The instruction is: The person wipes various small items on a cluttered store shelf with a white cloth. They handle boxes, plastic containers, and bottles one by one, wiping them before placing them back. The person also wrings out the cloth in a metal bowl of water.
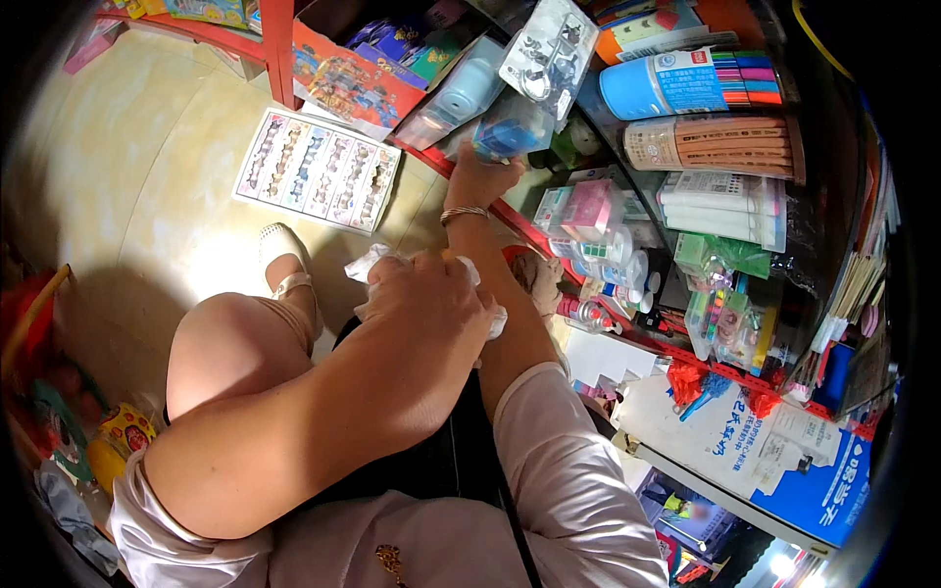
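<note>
My left hand [430, 294], palm down over my lap, is closed around a crumpled white cloth or tissue [367, 263] whose ends stick out on both sides. My right hand [481, 176], with a twisted bracelet at its wrist, reaches over the red shelf edge. It grips the lower end of a clear plastic package with blue contents [514, 132]; some fingertips are hidden. Just above lies a blister pack with dark and silvery parts [551, 51]. A clear box with a pale blue item [467, 88] is to the left of it.
The red shelf edge [526, 224] runs diagonally beside pink boxes [588, 206], bottles, a blue cup of colored pens [662, 84] and a tub of pencils [709, 143]. A printed sheet of small figures [316, 169] lies on the tiled floor near a white shoe [283, 253]. Cartons stand lower right.
</note>
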Action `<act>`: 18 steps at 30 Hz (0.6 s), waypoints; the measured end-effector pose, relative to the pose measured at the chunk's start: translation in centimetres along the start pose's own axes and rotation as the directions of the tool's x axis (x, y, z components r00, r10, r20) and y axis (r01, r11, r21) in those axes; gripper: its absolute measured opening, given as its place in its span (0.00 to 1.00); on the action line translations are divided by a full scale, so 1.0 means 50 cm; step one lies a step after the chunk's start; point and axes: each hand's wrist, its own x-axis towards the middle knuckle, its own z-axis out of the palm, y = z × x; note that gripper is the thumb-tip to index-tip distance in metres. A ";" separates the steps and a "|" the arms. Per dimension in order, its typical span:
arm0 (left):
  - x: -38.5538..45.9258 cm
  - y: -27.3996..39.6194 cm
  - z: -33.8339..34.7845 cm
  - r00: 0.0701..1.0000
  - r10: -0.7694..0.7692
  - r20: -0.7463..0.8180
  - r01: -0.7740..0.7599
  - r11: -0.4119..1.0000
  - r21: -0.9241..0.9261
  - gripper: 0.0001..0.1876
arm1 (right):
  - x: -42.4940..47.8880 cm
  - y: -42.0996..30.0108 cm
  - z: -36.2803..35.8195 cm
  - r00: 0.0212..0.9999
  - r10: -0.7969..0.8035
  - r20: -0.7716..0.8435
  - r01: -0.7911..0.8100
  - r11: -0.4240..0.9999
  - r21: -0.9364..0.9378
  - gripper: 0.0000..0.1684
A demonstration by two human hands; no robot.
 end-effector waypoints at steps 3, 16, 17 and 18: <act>-0.017 0.003 0.000 0.999 0.005 -0.054 -0.004 1.000 0.008 0.19 | -0.027 0.003 0.027 0.986 -0.059 -0.154 0.039 0.991 -0.125 0.31; -0.055 -0.002 -0.051 0.982 0.049 -0.180 -0.003 0.970 0.244 0.21 | -0.024 0.052 -0.024 0.999 -0.009 0.051 -0.002 0.978 0.211 0.26; -0.050 -0.004 -0.062 0.995 0.057 -0.080 -0.038 0.974 0.224 0.21 | 0.007 0.074 -0.029 1.000 -0.001 0.019 -0.004 0.973 0.233 0.26; -0.045 -0.009 -0.072 0.998 0.054 0.023 -0.057 0.979 0.195 0.21 | 0.031 0.084 -0.028 1.000 0.014 -0.001 -0.013 0.967 0.255 0.26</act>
